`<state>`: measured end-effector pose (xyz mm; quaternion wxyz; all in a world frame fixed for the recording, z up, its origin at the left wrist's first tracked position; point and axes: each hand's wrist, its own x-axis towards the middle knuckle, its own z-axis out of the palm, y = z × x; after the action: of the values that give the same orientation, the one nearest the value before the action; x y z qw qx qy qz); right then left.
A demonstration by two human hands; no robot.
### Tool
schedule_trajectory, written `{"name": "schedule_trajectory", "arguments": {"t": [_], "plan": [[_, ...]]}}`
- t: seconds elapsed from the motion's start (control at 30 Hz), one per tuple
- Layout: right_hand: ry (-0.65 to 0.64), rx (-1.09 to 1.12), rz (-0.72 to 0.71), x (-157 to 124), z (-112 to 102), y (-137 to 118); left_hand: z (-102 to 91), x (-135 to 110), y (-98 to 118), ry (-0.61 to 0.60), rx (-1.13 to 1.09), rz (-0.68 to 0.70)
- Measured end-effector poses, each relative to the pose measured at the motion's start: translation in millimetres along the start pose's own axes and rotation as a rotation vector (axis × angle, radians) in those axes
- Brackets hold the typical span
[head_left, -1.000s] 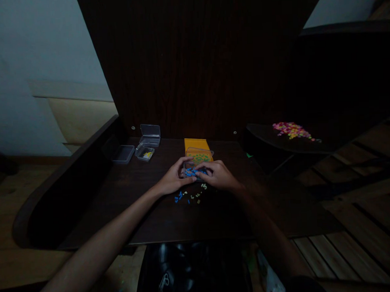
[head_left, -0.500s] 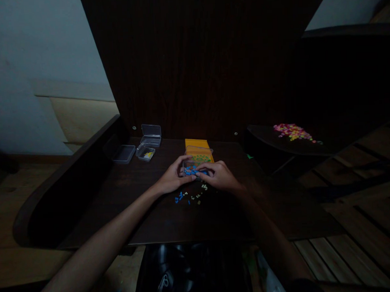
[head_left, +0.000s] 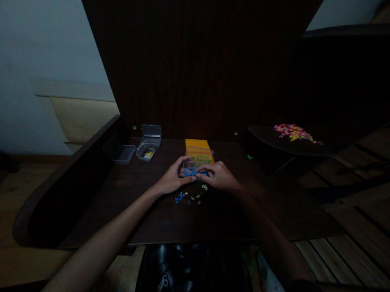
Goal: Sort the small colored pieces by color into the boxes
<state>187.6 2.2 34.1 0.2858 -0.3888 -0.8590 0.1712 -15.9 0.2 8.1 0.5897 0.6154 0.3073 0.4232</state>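
A small clear plastic box (head_left: 185, 164) with blue pieces (head_left: 190, 172) inside is held in my left hand (head_left: 172, 178), thumb along its near side and fingers round the far left. My right hand (head_left: 220, 176) is at the box's right side. Its thumb and forefinger are bent close together over the blue pieces; whatever lies between them is too small to make out. On the table just below the hands lie loose blue pieces (head_left: 178, 198) and pale cream pieces (head_left: 197, 196). Directly behind the box is a yellow-orange case (head_left: 196, 143) with green pieces (head_left: 202, 158) before it.
At the left of the dark table (head_left: 119, 196) stand open clear boxes (head_left: 152, 141), one with yellow and white pieces (head_left: 148, 155). A heap of pink and yellow pieces (head_left: 293, 132) covers part of a side shelf at right. A tall dark panel (head_left: 204, 68) closes off the back.
The fingertips and the blue pieces in the box have shifted very slightly. Both hands stay at the same place on the box.
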Motion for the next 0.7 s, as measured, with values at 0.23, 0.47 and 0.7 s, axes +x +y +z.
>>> {"name": "schedule_trajectory", "arguments": {"t": [0.23, 0.47, 0.7], "plan": [[0.137, 0.010, -0.053, 3, -1, -1, 2.7, -1, 3, 0.011, 0.004, -0.002], [0.100, -0.048, -0.078, 4, 5, 1, 8.3, -3, -2, -0.031, -0.006, -0.006], [0.032, -0.133, -0.087, 3, 11, 5, 9.4, -3, -2, -0.044, -0.016, 0.008]]}}
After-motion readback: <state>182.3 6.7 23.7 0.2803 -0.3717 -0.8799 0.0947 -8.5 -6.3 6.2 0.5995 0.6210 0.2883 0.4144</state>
